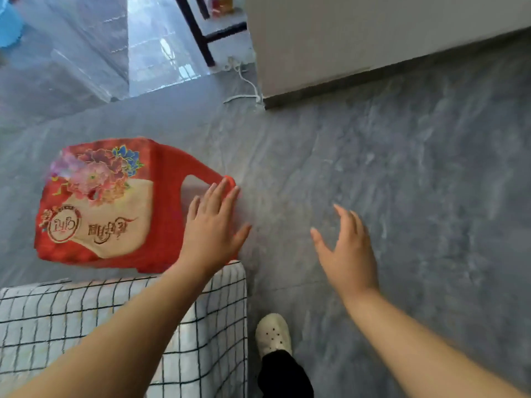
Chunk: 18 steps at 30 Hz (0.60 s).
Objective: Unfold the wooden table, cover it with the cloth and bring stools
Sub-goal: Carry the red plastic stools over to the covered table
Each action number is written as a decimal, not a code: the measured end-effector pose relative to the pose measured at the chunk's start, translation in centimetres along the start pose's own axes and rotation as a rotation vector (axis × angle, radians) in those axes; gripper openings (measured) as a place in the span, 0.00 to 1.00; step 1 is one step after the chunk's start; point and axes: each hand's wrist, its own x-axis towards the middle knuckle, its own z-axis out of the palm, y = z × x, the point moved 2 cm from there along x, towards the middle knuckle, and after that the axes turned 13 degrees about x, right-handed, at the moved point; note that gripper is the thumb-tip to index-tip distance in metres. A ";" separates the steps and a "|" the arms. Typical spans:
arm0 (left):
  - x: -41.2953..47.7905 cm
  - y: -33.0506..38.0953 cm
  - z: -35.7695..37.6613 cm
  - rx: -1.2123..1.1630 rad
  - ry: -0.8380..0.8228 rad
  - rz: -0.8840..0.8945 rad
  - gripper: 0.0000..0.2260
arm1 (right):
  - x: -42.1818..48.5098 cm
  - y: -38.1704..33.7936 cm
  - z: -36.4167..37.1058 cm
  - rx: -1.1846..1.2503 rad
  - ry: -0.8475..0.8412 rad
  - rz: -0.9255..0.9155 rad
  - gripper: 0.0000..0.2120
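A red plastic stool (115,208) with a flower print on its seat stands on the grey floor at the left. My left hand (214,228) hovers over the stool's right side, fingers spread, holding nothing. My right hand (347,251) is out over bare floor to the right, also spread and empty. At the bottom left is the table, covered with a white cloth with a black grid (71,317); the cloth hangs down over its right edge. The stool stands just beyond the table's far edge.
A light wall corner (344,47) juts in at the upper right, with a white cord (247,84) on the floor at its foot. Dark furniture legs (198,33) stand beyond. A blue object (10,27) is at the top left. My white shoe (273,333) is beside the table.
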 end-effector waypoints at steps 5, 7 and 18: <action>-0.8 20.2 -4.8 0.018 0.042 0.195 0.30 | -4.1 9.3 -16.3 -0.075 0.213 0.005 0.28; -2.4 28.6 -6.0 0.013 0.036 0.299 0.30 | -7.6 13.5 -24.1 -0.138 0.291 0.036 0.28; -18.6 65.8 -6.1 0.054 0.023 0.936 0.29 | -38.4 33.2 -51.1 -0.407 0.645 0.632 0.29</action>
